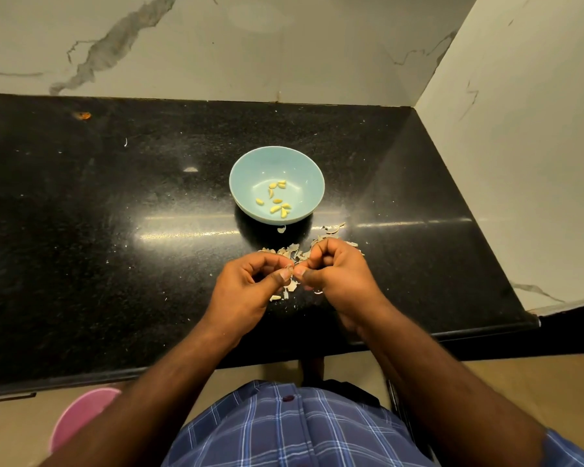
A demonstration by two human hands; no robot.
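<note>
The person is standing at the glossy black stone surface [115,214] and is working both hands close together just above it, a little way in from the near edge. The left hand [250,291] is curling its fingers inward and pinching a small pale seed [290,266] between thumb and forefinger. The right hand [338,274] is meeting it from the other side, fingers likewise curled and thumb tip pressing on the same seed, so the two hands are touching at the fingertips with the seed clamped between them. The seed is sitting right at that meeting point, mostly hidden by the thumbs, and I cannot tell whether its shell is whole or split. A scatter of thin beige shell flakes [299,251] is lying on the surface, some showing in the gap under the thumbs and more fanning out beyond the knuckles of the right hand. Just past that scatter, a round light-blue ceramic bowl [240,176] is standing upright, near the hands but not touching them, and a few small yellow peeled kernels [277,201] are lying loose on its floor. A white grey-veined marble wall [284,45] is rising behind the surface and along its right side. Down on the floor at the lower left, a pink plastic bucket [81,419] is peeking out from behind the left forearm, and a blue checked shirt [300,429] is filling the bottom of the view.
</note>
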